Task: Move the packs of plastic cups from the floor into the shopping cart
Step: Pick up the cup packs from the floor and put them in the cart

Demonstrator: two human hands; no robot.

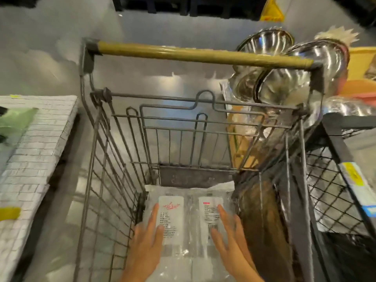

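I look down into a grey wire shopping cart (114, 180) with an olive handle bar (199, 54). Clear packs of plastic cups (189, 226) with white printed labels lie flat in the bottom of the basket. My left hand (145, 243) rests with straight fingers on the left pack, by the label with red writing. On the right pack lies my right hand (231, 239), fingers straight, beside the barcode label. Neither hand grips anything.
A white brick-patterned block (32, 159) stands to the left of the cart. Shiny steel bowls (295, 78) are stacked at the right behind the handle. A black mesh rack (333, 190) stands close on the right. Grey floor lies beyond the cart.
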